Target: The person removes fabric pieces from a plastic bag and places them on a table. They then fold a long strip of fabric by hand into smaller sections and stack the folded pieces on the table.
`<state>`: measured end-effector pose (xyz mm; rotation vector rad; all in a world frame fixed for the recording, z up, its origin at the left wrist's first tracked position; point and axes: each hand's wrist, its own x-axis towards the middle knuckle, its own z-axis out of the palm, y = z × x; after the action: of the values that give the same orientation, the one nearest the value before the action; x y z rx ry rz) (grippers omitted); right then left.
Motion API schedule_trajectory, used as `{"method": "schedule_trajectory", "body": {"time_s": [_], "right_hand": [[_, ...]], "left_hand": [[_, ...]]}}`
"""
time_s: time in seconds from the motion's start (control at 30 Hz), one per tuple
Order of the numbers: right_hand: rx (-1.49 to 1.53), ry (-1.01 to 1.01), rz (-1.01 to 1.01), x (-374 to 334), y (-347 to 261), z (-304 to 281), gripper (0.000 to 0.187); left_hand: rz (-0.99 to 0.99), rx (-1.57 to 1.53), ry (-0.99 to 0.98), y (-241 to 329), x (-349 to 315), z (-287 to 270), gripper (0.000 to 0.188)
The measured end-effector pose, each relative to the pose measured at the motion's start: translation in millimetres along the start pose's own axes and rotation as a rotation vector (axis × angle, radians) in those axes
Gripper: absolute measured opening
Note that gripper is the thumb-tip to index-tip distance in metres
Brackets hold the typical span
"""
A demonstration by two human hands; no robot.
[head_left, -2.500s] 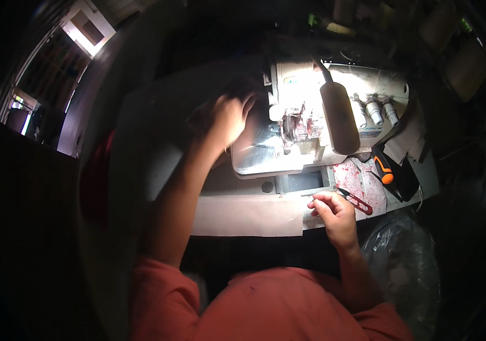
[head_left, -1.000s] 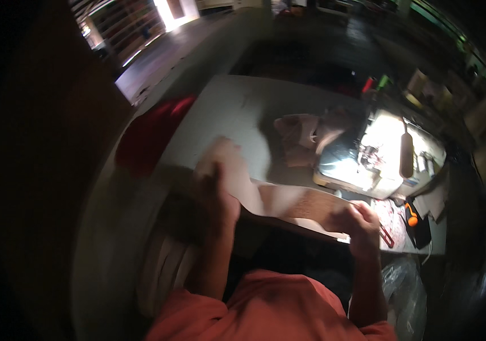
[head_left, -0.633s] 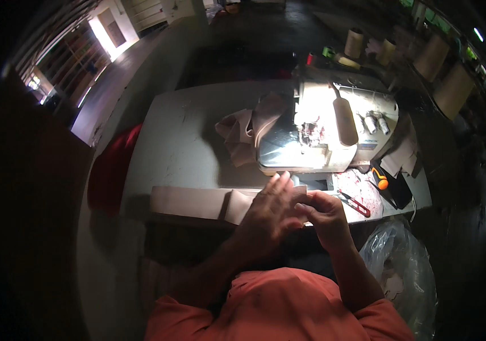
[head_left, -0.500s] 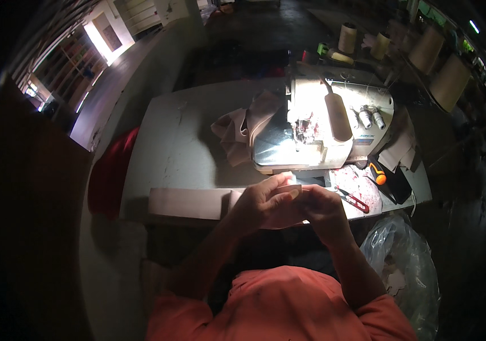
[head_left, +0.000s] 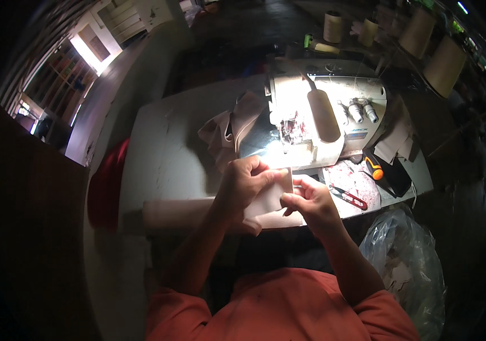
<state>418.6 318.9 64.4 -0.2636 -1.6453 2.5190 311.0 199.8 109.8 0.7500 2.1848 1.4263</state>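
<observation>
Both my hands pinch a pale pink fabric piece (head_left: 271, 199) in front of the sewing machine. My left hand (head_left: 242, 184) grips its upper left edge between thumb and fingers. At its right edge, my right hand (head_left: 310, 202) closes thumb and fingertips on the cloth. A lower flap of the fabric curls beneath my left wrist. To the left, a long pale pink strip (head_left: 169, 214) lies along the table's front edge; whether it joins the held piece I cannot tell. The lit sewing machine (head_left: 325, 116) stands just beyond my hands, with crumpled pink fabric (head_left: 229, 128) at its left.
Red-handled thread snips (head_left: 350, 197) lie on a stained cloth pad (head_left: 362, 184) right of my hand, near an orange-and-black tool (head_left: 375, 169). A clear plastic bag (head_left: 405, 267) with scraps hangs at the table's right front. Thread cones (head_left: 445, 65) stand at the back right.
My hands have raised the held fabric and spread it more upright, moving slightly apart. A lower flap now shows. The whole view has shifted a little.
</observation>
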Motion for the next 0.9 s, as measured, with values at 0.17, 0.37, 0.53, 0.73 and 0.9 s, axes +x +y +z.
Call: {"method": "schedule_trajectory", "body": {"time_s": [0.17, 0.37, 0.53, 0.73, 0.9], "right_hand": [[-0.226, 0.180, -0.064, 19, 9, -10, 0.030], [-0.217, 0.239, -0.160, 20, 27, -14, 0.022], [-0.165, 0.225, -0.159, 35, 21, -13, 0.019], [-0.111, 0.280, -0.148, 40, 23, -13, 0.020], [-0.179, 0.255, -0.134, 32, 18, -16, 0.019]], "left_hand": [[0.557, 0.453, 0.138, -24, 34, 13, 0.013], [0.610, 0.680, 0.070, -33, 36, 12, 0.014], [0.731, 0.563, 0.006, -34, 61, 7, 0.014], [0.851, 0.726, 0.131, -27, 41, 18, 0.019], [0.592, 0.616, -0.022, -48, 78, 2, 0.018]]}}
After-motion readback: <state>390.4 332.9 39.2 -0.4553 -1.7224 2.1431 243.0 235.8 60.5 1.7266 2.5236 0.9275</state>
